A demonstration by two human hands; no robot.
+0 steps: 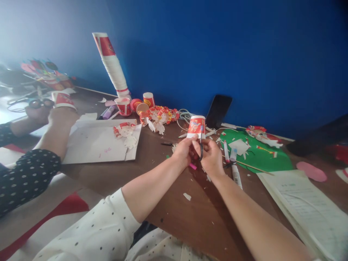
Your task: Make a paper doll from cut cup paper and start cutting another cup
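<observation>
In the middle of the view a red and white paper cup (197,125) is held upside down above the brown table. My left hand (185,149) is closed around its lower left side. A pair of scissors (201,148) with dark handles is in my right hand (210,155), whose fingers are wrapped around the loops. The blades point up against the front of the cup. How far they cut into it I cannot tell. Small white paper scraps (187,196) lie on the table below my hands.
On the left a co-worker's hand (63,115) holds another paper cup (63,99). A leaning stack of cups (114,70) stands near the blue wall. Cut paper figures (156,117), a phone (219,110), a green sheet (255,150), markers (236,176) and papers (301,203) surround my hands.
</observation>
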